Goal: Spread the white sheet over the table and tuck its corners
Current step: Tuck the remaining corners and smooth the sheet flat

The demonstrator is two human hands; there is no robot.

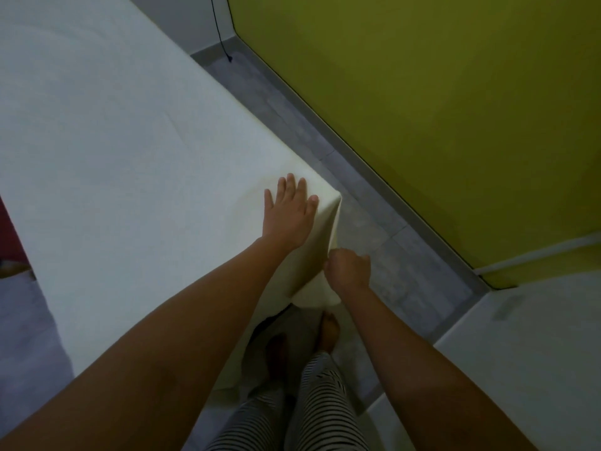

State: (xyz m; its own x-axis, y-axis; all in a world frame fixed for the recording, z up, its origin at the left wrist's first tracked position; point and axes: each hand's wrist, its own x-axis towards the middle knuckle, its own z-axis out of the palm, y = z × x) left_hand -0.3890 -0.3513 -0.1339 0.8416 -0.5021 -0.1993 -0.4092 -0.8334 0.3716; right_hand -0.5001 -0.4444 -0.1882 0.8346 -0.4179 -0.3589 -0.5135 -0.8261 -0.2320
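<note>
White sheet (113,141) lay spread flat, its corner draped downward near the yellow wall (422,109). Left hand (289,213) pressed flat, fingers straight, on the sheet at that corner; right hand (349,270) clenched the hanging fold just below it.

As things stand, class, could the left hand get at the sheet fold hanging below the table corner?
Probably yes. The left hand lies flat on the white sheet beside that corner, with nothing between it and the hanging fold; the right hand grips that fold lower down.
</note>
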